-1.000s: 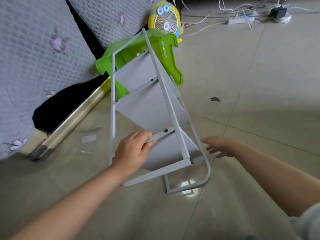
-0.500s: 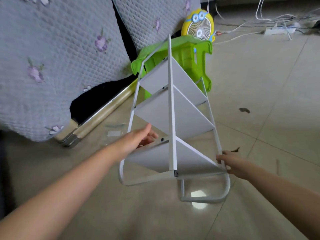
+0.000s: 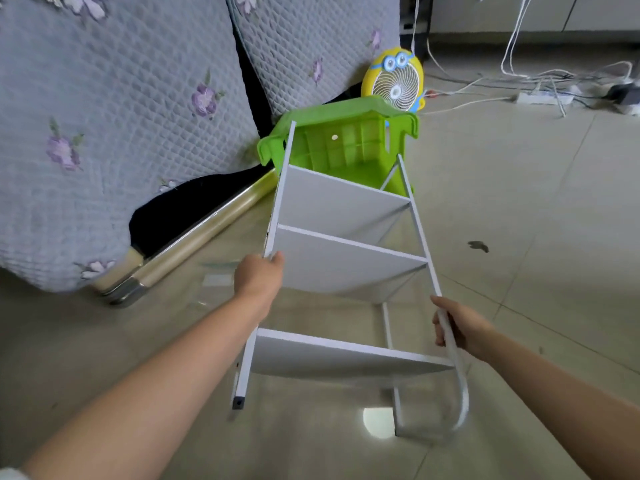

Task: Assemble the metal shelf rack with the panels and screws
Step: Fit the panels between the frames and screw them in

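**Q:** What does each grip hold?

**A:** The left hand (image 3: pixel 258 280) has its grip closed round the left upright of the white shelf rack (image 3: pixel 346 266), with the thumb on the inner side. The right hand (image 3: pixel 460 327) wraps its grip round the right upright. Both hold between the middle panel and the near panel (image 3: pixel 339 355).

**Q:** Where does the rack lie?

**A:** It is tilted lengthwise away from the person, above the tiled floor (image 3: pixel 536 209), with three panels fixed between the uprights. Its looped foot (image 3: pixel 462 400) is nearest the camera and blurred, so contact with the floor cannot be told.

**Q:** What surrounds it?

**A:** The rack's far end overlaps a green plastic stool (image 3: pixel 346 143). A yellow fan (image 3: pixel 394 81) stands behind the stool. A quilted sofa cover (image 3: pixel 104 116) is on the left, and a power strip (image 3: pixel 540 98) with cables lies far right.
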A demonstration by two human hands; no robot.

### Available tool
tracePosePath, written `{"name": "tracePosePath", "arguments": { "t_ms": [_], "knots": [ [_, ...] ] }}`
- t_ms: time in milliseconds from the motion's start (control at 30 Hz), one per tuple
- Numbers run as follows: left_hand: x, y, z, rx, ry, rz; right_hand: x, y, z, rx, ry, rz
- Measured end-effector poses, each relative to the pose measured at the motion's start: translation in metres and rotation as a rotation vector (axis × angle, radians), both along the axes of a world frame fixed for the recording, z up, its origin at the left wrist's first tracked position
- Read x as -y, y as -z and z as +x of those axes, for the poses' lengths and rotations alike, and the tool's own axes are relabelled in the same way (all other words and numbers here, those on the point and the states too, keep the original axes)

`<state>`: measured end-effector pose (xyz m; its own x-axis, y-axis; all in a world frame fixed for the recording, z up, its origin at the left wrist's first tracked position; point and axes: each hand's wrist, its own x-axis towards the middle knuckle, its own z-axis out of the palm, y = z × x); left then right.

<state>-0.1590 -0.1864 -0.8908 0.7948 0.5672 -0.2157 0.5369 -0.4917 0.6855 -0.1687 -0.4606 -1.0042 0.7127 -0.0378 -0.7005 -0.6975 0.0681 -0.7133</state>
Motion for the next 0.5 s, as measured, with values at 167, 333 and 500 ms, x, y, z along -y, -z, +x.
{"name": "tracePosePath", "arguments": {
  "t_ms": [167,333,500],
  "knots": [
    [-0.004,0.015,-0.002,-0.044,0.039,-0.03,0.018,-0.018,-0.006,0.147,0.0,0.038],
    [0.003,0.027,-0.005,-0.031,0.037,-0.024,0.022,-0.055,-0.006,0.302,0.004,-0.07],
    [-0.002,0.038,-0.009,-0.094,0.059,0.001,0.018,-0.078,-0.01,0.407,-0.042,-0.243]
  ]
}}
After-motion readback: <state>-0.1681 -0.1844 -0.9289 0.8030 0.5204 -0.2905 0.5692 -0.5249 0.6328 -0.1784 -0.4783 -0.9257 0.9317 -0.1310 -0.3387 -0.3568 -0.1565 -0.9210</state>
